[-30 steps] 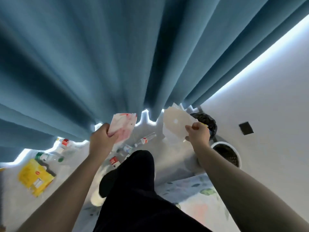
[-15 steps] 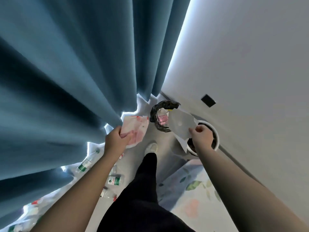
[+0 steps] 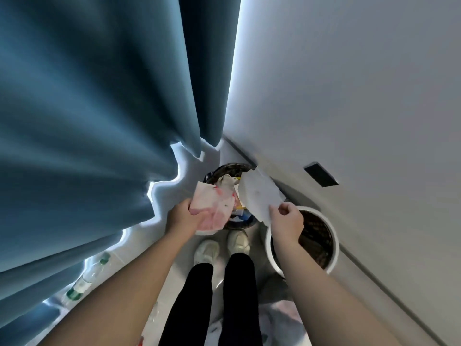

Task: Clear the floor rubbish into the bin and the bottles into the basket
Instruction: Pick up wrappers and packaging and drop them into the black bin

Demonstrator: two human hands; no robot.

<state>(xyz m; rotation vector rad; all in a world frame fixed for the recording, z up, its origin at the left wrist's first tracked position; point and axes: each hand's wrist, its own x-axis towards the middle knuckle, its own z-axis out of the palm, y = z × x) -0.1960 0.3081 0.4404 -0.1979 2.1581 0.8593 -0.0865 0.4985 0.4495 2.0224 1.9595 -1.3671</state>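
Left hand (image 3: 183,218) grips pink wrapper (image 3: 214,206) over near rim of bin (image 3: 224,169). Right hand (image 3: 287,221) pinches white paper (image 3: 257,193) by a corner. The sheet overhangs the bin's right edge, just beside basket (image 3: 331,236).

Advice: move both inward over the bin mouth before letting go. The light paper may drift into the basket.

Bottle (image 3: 84,280) lies by curtain (image 3: 99,121), not yet collected.

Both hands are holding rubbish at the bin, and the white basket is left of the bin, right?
Not quite: the head view shows the white basket to the right of the bin. The left hand with its pink wrapper and the right hand with its white sheet are at the bin.
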